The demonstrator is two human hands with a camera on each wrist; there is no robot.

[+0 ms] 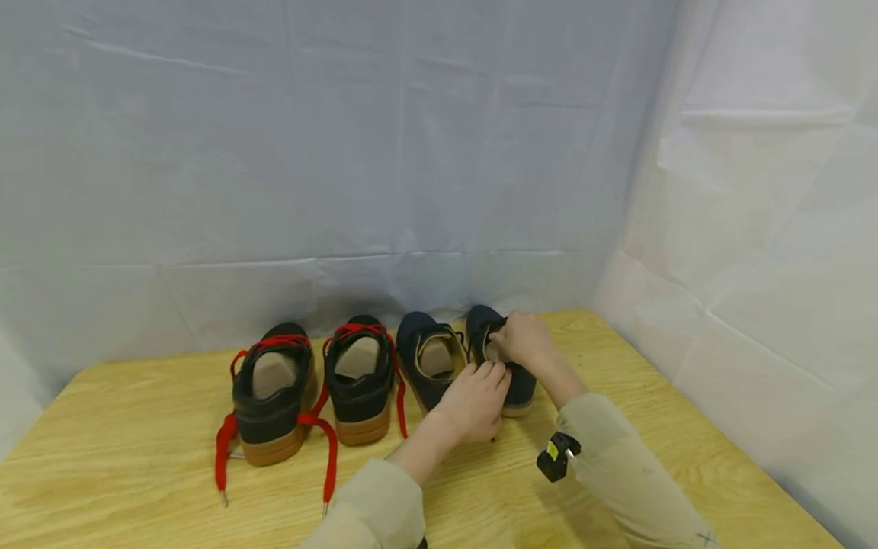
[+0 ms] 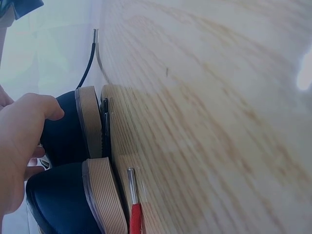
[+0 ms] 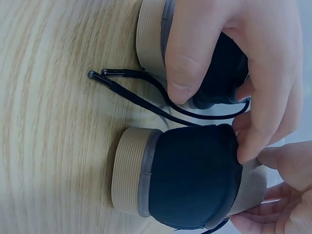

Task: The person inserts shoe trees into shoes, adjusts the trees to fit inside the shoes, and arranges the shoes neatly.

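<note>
Two navy shoes stand side by side, heels toward me, at the back of the wooden table (image 1: pixel 137 457). My right hand (image 1: pixel 524 339) grips the right navy shoe (image 1: pixel 523 387) at its collar; in the right wrist view the thumb of that hand (image 3: pixel 263 53) presses on the shoe's heel (image 3: pixel 219 78). My left hand (image 1: pixel 476 396) curls its fingers at the collar of the left navy shoe (image 1: pixel 421 362). Its thumb (image 2: pixel 44 109) rests on the right shoe's heel (image 2: pixel 66 131). Loose black laces (image 3: pixel 141 92) trail on the wood between the heels.
A pair of black shoes with red laces (image 1: pixel 274 396) (image 1: pixel 360 385) stands left of the navy pair, its laces spilling toward me. A red lace tip (image 2: pixel 134 214) lies near the left navy heel. White sheeting (image 1: pixel 411 152) walls the back and right.
</note>
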